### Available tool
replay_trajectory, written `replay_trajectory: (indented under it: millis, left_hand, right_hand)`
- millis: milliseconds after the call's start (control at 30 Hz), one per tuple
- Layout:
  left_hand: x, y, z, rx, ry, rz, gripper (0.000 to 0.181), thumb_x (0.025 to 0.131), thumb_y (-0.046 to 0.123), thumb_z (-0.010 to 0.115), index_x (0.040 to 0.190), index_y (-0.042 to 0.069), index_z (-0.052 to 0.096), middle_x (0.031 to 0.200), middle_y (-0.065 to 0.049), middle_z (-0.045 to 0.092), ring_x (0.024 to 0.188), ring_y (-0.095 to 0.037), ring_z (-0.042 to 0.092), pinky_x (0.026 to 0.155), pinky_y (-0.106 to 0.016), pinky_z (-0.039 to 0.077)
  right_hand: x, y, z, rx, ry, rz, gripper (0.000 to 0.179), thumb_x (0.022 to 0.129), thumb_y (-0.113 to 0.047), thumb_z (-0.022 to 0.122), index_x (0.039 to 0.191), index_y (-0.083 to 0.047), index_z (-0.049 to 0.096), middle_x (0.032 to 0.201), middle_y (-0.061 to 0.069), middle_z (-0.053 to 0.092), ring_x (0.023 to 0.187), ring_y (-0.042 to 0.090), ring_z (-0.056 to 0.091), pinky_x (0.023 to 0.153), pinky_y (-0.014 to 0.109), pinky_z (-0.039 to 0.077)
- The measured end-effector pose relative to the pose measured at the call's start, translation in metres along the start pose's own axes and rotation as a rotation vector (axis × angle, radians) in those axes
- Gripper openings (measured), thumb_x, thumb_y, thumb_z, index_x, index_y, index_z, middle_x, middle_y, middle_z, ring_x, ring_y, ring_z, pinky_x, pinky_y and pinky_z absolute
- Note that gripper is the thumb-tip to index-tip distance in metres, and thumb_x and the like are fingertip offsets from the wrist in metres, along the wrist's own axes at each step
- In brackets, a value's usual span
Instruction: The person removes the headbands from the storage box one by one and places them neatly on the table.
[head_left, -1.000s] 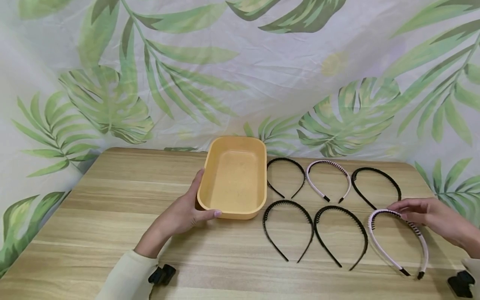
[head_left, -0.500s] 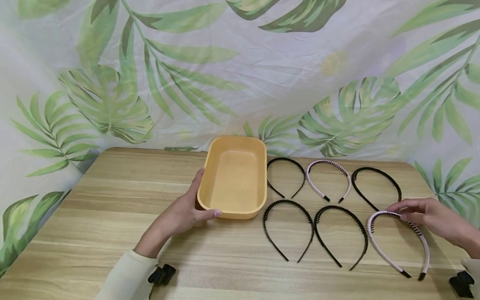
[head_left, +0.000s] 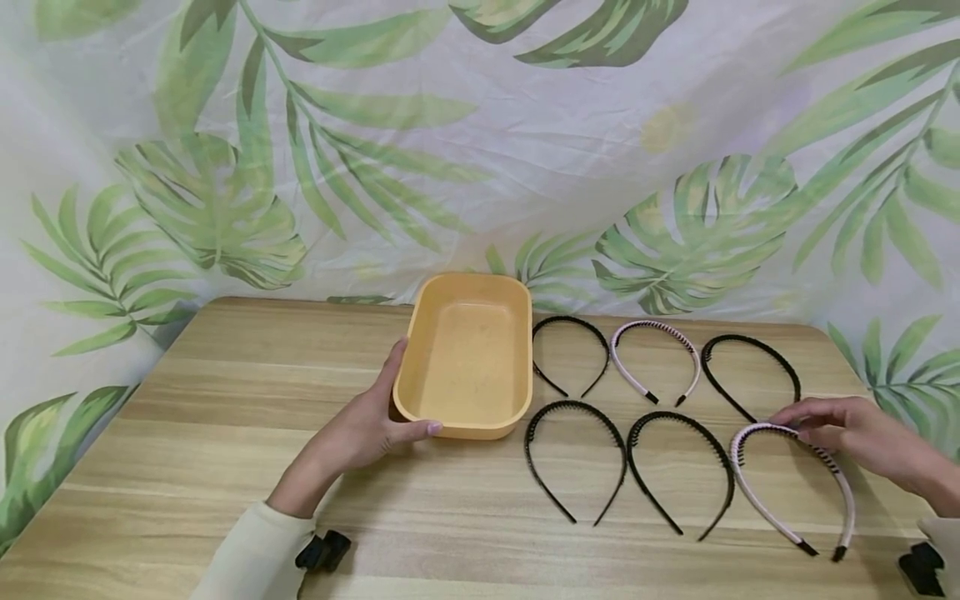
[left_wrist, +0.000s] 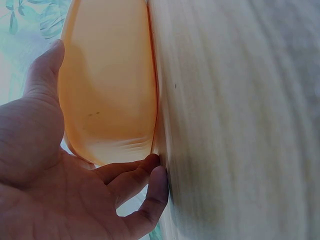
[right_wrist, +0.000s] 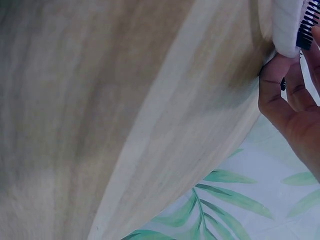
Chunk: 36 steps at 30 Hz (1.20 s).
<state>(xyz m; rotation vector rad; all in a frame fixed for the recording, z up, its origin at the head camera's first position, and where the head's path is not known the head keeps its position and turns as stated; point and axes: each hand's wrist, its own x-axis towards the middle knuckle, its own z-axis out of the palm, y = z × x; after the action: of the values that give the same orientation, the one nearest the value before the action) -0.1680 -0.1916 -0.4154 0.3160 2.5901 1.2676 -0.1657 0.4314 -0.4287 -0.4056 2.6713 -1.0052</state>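
My left hand [head_left: 367, 425] grips the near left corner of a yellow plastic box [head_left: 474, 367], thumb along its front rim. In the left wrist view, the other fingers curl low beside the box wall, close over the table. Nothing lies inside the box. At the right, my right hand [head_left: 873, 433] pinches the upper right of a pink toothed headband [head_left: 850, 500]. Its two black-tipped ends point toward me. In the right wrist view, thumb and fingers [right_wrist: 272, 82] close on the pale band, partly cut off by the frame edge.
Left of the pink band lie two black headbands [head_left: 682, 415] in the front row. Behind them is a row with another pink headband [head_left: 617, 367] between two black ones [head_left: 780, 357]. A leaf-print cloth [head_left: 450, 167] hangs behind the wooden table [head_left: 247, 375].
The pink headband in my right hand has shifted slightly left, its arch now close beside the neighbouring black headband. My left hand and the box stay in place.
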Motion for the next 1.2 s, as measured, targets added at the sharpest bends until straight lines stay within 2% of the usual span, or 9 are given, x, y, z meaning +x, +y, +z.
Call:
replay_trajectory:
  millis: [267, 500, 767, 1033, 1200]
  left_hand:
    - [-0.0001, 0.0003, 0.0005, -0.014, -0.006, 0.01, 0.125, 0.089, 0.043, 0.084, 0.169, 0.025, -0.01, 0.168, -0.024, 0.03, 0.14, -0.037, 0.052, 0.117, -0.057, 0.034]
    - [-0.0001, 0.0006, 0.0002, -0.014, -0.009, 0.0, 0.126, 0.089, 0.043, 0.084, 0.169, 0.026, -0.011, 0.168, -0.024, 0.03, 0.141, -0.037, 0.051, 0.118, -0.057, 0.033]
    - [0.0013, 0.0003, 0.0012, -0.011, -0.005, 0.006, 0.126, 0.089, 0.042, 0.085, 0.169, 0.025, -0.011, 0.169, -0.025, 0.029, 0.141, -0.037, 0.05, 0.118, -0.057, 0.033]
    - [0.0003, -0.0016, 0.0003, 0.002, -0.007, 0.0, 0.126, 0.089, 0.044, 0.084, 0.169, 0.025, -0.012, 0.169, -0.025, 0.027, 0.143, -0.038, 0.049, 0.118, -0.057, 0.034]
    - [-0.0021, -0.0028, 0.0004, -0.018, -0.009, 0.002, 0.127, 0.089, 0.043, 0.084, 0.169, 0.025, -0.013, 0.171, -0.023, 0.023, 0.145, -0.038, 0.046, 0.119, -0.057, 0.033]
  right_hand:
    - [-0.0019, -0.0007, 0.0035, -0.017, 0.046, -0.01, 0.021, 0.098, 0.007, 0.063, 0.113, 0.0, 0.077, 0.107, -0.027, 0.069, 0.091, -0.004, 0.059, 0.069, 0.02, 0.049]
    - [-0.0016, -0.0001, 0.0041, -0.032, 0.056, -0.04, 0.022, 0.097, 0.008, 0.065, 0.11, -0.004, 0.078, 0.109, -0.025, 0.07, 0.089, 0.001, 0.059, 0.068, 0.021, 0.048]
    - [-0.0019, -0.0001, 0.0027, -0.042, 0.068, -0.092, 0.026, 0.094, 0.01, 0.067, 0.108, -0.007, 0.08, 0.111, -0.023, 0.071, 0.1, -0.013, 0.057, 0.072, 0.015, 0.047]
    - [-0.0026, 0.0, 0.0087, -0.04, 0.087, -0.102, 0.025, 0.092, 0.011, 0.068, 0.107, -0.005, 0.079, 0.107, -0.028, 0.07, 0.092, -0.007, 0.059, 0.069, 0.017, 0.048]
    - [-0.0031, -0.0063, 0.0079, -0.083, 0.12, -0.05, 0.021, 0.094, 0.006, 0.07, 0.109, -0.007, 0.079, 0.106, -0.026, 0.071, 0.089, -0.002, 0.062, 0.07, 0.017, 0.048]
